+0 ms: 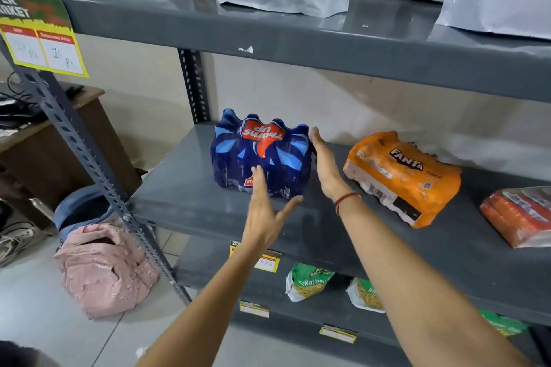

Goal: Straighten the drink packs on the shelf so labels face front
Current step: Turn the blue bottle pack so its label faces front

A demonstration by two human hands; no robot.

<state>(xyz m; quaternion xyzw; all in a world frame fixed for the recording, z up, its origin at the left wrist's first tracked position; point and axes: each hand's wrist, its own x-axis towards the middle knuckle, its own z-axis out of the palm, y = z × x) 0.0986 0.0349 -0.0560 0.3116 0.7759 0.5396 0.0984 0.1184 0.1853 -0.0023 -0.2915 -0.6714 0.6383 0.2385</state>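
We had both hands open, left hand (264,211) in front of and right hand (323,162) beside the blue shrink-wrapped Thums Up pack (262,155) at the grey metal shelf (343,235)'s left, gripping nothing, so next we'd probably flip its upside-down label.

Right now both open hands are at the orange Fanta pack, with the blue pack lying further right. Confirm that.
Not quite. The head view shows the left hand and right hand, both open, at the blue Thums Up pack; the orange Fanta pack is the one lying further right.
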